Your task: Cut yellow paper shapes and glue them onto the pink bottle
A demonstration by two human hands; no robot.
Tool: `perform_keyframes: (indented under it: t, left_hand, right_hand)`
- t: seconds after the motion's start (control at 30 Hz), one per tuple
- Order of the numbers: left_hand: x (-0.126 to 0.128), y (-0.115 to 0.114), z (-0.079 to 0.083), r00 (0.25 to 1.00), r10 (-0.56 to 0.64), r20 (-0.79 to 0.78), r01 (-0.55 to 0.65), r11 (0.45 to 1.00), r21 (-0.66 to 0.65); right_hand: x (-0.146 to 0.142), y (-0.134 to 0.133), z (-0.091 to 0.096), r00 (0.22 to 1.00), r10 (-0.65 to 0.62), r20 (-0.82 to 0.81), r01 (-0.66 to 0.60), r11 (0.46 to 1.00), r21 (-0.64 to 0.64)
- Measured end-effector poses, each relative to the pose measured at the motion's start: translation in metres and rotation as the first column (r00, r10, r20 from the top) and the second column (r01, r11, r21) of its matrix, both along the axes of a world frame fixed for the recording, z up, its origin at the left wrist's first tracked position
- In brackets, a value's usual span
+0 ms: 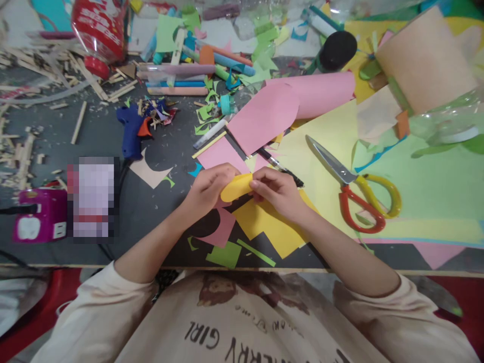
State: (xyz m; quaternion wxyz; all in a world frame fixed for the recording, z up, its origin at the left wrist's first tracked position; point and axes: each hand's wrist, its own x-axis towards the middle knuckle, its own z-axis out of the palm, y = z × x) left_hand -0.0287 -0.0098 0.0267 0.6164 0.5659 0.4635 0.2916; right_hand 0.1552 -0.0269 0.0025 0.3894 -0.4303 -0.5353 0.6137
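Note:
A small curled piece of yellow paper is held between both hands just above the table. My left hand pinches its left end with closed fingers. Its right end is gripped by the closed fingers of my right hand. Under the hands lie a larger yellow paper sheet and pink paper scraps. A black pen lies just beyond my right hand.
Scissors with red and yellow handles lie to the right on pale green paper. A blue glue gun lies at left, and a magenta box further left. Pink rolled paper, wooden sticks and plastic bottles crowd the back.

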Motion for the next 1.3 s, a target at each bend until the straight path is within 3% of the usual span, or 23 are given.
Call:
perform_keyframes:
  t: [0.23,0.4,0.63,0.83,1.07,1.3]
  left_hand:
    - [-0.001,0.001,-0.008,0.994,0.03,-0.11,-0.009,0.983,0.184]
    - [0.001,0.001,-0.011,0.996,0.078,-0.042,-0.07,0.984,0.163]
    - [0.003,-0.002,-0.012,0.991,-0.11,-0.077,0.119,0.986,0.116]
    - [0.003,-0.003,-0.013,0.991,0.002,-0.13,0.038,0.95,0.31]
    - [0.001,-0.004,-0.015,0.989,0.069,-0.133,-0.007,0.911,0.413]
    - [0.002,-0.004,-0.017,0.986,0.061,-0.158,0.023,0.878,0.477]
  right_hand:
    - [0.0,0.0,-0.005,0.997,-0.068,0.036,0.066,0.997,0.045]
    - [0.001,0.001,-0.006,0.994,-0.112,0.006,0.111,0.989,0.1]
    - [0.003,0.002,-0.003,0.982,-0.179,0.061,0.166,0.971,0.174]
    - [0.001,0.0,-0.006,0.984,-0.124,0.128,0.081,0.951,0.299]
    - [0.0,-0.001,-0.008,0.978,-0.147,0.148,0.096,0.946,0.309]
    - [0.0,-0.001,-0.009,0.98,-0.123,0.156,0.063,0.938,0.341]
